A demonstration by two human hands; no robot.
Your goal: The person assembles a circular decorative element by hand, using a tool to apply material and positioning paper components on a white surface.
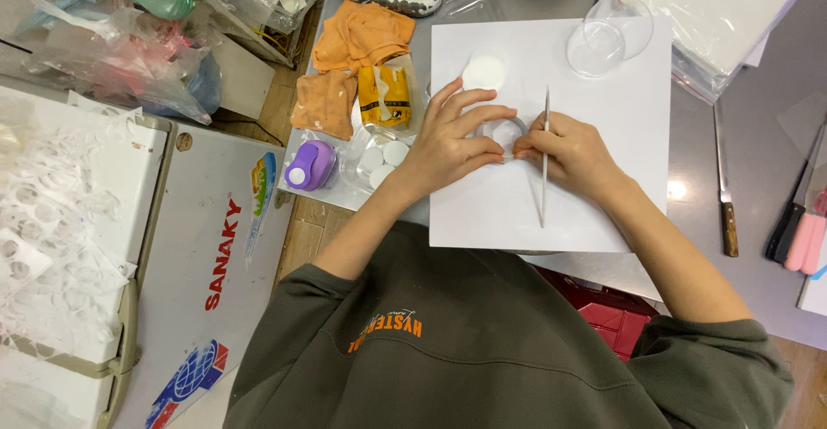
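Head view looks straight down on a cluttered grey work table [758, 127], with a big white chest-style cabinet [207, 257] off to the left side carrying a heap of punched-out white paper scraps [52, 222]. Bunched plastic bags [129, 41] fill the top left corner.

In the middle of the table sits a large white sheet of paper [603, 162], and that's where both hands are working. The person wears a dark olive sweatshirt [482, 351] with sleeves pushed up.

An orange cloth [357, 37] lies crumpled just left of the sheet, with a yellow packet [383, 93] on top of it. A clear glass bowl [607, 37] rests on the sheet's top right corner. A knife with a wooden handle [724, 175] lies on the bare table to the right, well apart from the hands.

The left hand [448, 140] has its fingers loosely spread and curled over a small clear ring-like piece [506, 129], pressing it down onto the sheet. The right hand [564, 149] pinches a thin metal stick [544, 158] that stands almost upright in frame, its fingertips touching the same clear piece from the other side.

Smaller stuff: a purple paper punch [308, 166] near the table's left edge, a clear tray of little white discs [379, 155] just beside the left wrist, and one white paper circle [484, 71] on the sheet just above the left fingers.
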